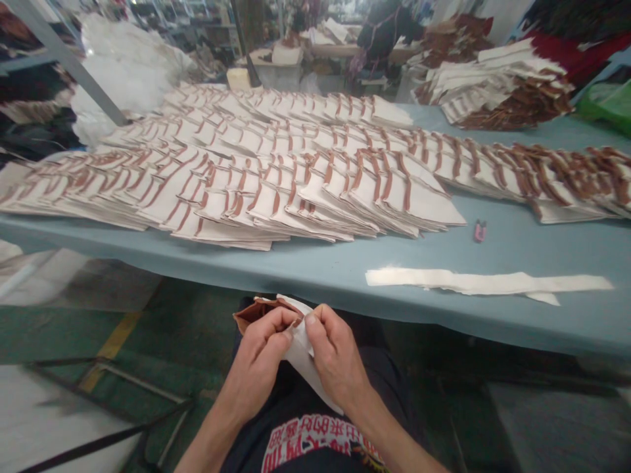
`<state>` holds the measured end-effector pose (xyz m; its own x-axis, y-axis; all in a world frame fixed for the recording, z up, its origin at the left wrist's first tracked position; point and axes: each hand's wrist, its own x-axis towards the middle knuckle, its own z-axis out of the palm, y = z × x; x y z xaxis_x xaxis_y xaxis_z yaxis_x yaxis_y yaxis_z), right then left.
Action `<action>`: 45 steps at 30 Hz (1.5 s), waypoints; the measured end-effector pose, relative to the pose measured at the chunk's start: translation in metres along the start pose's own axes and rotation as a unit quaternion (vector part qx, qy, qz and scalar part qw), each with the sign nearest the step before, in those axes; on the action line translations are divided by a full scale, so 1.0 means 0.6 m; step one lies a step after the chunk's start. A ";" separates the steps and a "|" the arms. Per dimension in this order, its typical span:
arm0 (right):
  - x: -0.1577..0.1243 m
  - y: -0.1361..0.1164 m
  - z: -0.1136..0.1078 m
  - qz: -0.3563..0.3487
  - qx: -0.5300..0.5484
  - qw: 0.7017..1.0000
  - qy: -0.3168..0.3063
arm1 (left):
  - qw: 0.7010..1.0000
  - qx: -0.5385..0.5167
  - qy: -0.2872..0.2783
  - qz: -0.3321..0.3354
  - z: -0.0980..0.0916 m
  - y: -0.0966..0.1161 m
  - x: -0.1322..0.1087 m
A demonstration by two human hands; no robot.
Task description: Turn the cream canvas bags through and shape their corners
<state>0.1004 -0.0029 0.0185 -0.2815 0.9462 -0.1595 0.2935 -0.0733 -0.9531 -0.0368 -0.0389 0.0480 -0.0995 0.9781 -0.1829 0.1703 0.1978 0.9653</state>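
Note:
Over my lap, in front of the table edge, both hands pinch a folded fabric piece (pixel 266 308), brown on one side and white on the other. My left hand (pixel 261 351) is closed on its brown edge, thumb against the fingers. Close beside it, my right hand (pixel 338 355) grips the white part (pixel 308 368), which hangs down between the hands. The fingertips nearly meet, and they hide the exact spot being held. Rows of overlapping white fabric pieces with brown edges (pixel 315 187) cover much of the table beyond.
On the blue-grey tabletop (pixel 305 269) lie a pink thread snipper (pixel 480 230) and white fabric strips (pixel 488 281). A heap of brown and white pieces (pixel 497 92) stands at the back right. A metal frame (pixel 142 384) is on the floor at left.

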 end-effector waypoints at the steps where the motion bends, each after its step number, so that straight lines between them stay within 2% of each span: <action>1: -0.002 0.003 0.002 -0.002 0.003 1.000 0.001 | 1.000 -0.007 -0.010 -0.006 0.000 0.000 -0.002; 6: -0.016 0.007 0.010 -0.011 0.010 1.000 -0.004 | 0.999 -0.030 -0.006 -0.037 0.002 -0.013 -0.008; 10: -0.040 0.003 0.003 -0.027 0.013 0.999 -0.034 | 0.997 -0.069 -0.026 -0.029 -0.020 -0.026 -0.014; 13: -0.049 -0.002 -0.020 -0.077 -0.008 0.994 -0.080 | 0.993 -0.107 -0.048 -0.018 -0.044 -0.024 -0.023; 15: -0.040 -0.010 -0.042 -0.142 -0.036 0.988 -0.046 | 0.990 -0.123 -0.062 0.002 -0.055 -0.013 -0.027; 17: -0.021 -0.024 -0.062 -0.226 -0.056 0.972 -0.009 | 0.989 -0.121 -0.073 0.034 -0.062 0.002 -0.028; 18: -0.009 -0.034 -0.071 -0.273 -0.055 0.960 -0.017 | 0.989 -0.113 -0.079 0.052 -0.064 0.011 -0.028; 20: 0.013 -0.057 -0.083 -0.364 -0.028 0.926 -0.093 | 0.988 -0.091 -0.092 0.081 -0.066 0.026 -0.026; 22: 0.030 -0.078 -0.090 -0.420 0.007 0.890 -0.178 | 0.988 -0.072 -0.102 0.094 -0.069 0.036 -0.024; 25: 0.046 -0.093 -0.093 -0.452 0.011 0.865 -0.220 | 0.987 -0.071 -0.107 0.100 -0.074 0.039 -0.021; 33: 0.057 -0.099 -0.100 -0.526 -0.109 0.825 -0.174 | 0.976 -0.115 -0.150 0.111 -0.075 0.036 -0.008; 41: 0.060 -0.096 -0.099 -0.573 -0.224 0.780 -0.114 | 0.980 -0.109 -0.147 0.082 -0.072 0.034 0.005; 45: 0.063 -0.092 -0.091 -0.577 -0.217 0.783 -0.080 | 0.981 -0.119 -0.140 0.065 -0.070 0.029 0.008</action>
<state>0.1232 0.0539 0.0793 -0.6883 0.2490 0.6813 0.0322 0.9488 -0.3142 -0.0752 -0.0336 0.0719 0.1872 0.9801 -0.0667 -0.0724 0.0815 0.9940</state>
